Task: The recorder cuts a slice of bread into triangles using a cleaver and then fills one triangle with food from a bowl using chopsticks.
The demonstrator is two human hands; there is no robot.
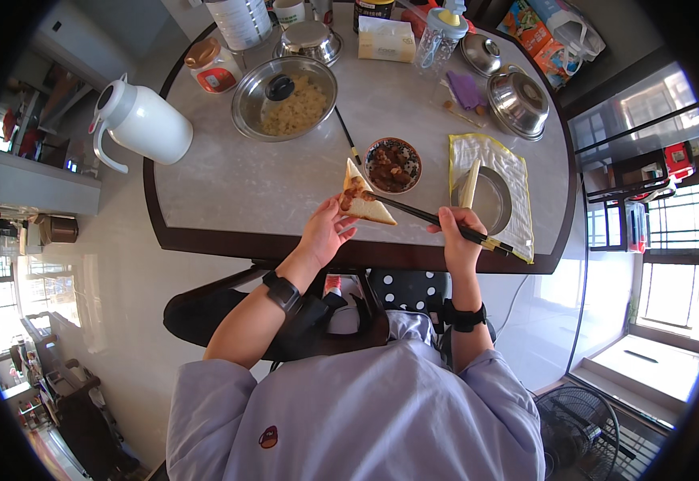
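Note:
My left hand (324,231) grips a triangular slice of bread (370,209) by its left side, over the near part of the table. Brown chunks of food (354,193) lie on its upper face. In my right hand (462,238) is a pair of black chopsticks (412,211), whose tips touch the food on the bread. Just beyond the bread stands a patterned bowl (416,157) of similar brown chunks. To the right, another piece of bread (470,185) leans in a round metal dish (501,187) on a yellow-edged cloth (520,207).
A steel pan (246,114) holds yellowish food with a black-handled utensil part in it. A white thermos jug (154,125) stands at the left edge. Further back are a lidded jar (214,66), a tissue pack (386,41), a clear cup (439,45) and upturned steel bowls (516,102).

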